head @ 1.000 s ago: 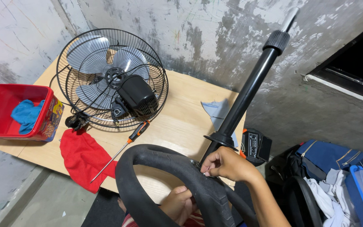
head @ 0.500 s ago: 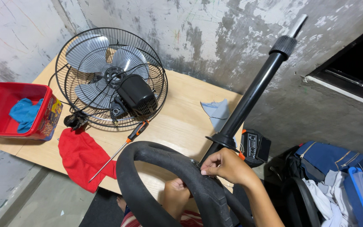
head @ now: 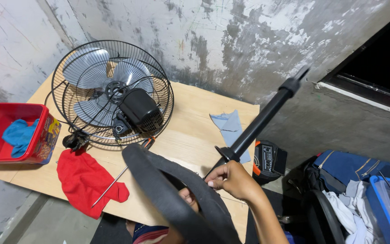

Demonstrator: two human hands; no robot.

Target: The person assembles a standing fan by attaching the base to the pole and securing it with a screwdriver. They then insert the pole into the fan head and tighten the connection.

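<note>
— Head view first: what are the hands on?

— Both are on the round black fan base point(head: 168, 194), a thick ring tilted up on edge at the near side of the pale wooden desk point(head: 190, 131). The right hand point(head: 233, 180) is closed on the spot where the black stand pole point(head: 260, 121) meets the base, fingertips pinched at the joint. The left hand point(head: 187, 197) is mostly hidden behind the ring; only a few fingers show, and I cannot tell how it grips.

— And the pole?

— It slants up and to the right from the base, ending in a ribbed black collar point(head: 290, 86) near the grey, peeling wall.

— What lies on the desk?

— A black wire-caged fan head point(head: 113, 97) with translucent blades lies motor up at the far left. A screwdriver with an orange and black handle point(head: 122, 171) lies between it and the base, its tip touching a crumpled red cloth point(head: 84, 180). A pale blue cloth point(head: 229, 124) sits just beside the pole. A red plastic bin point(head: 37, 138) holding a blue rag is at the left edge.
</note>
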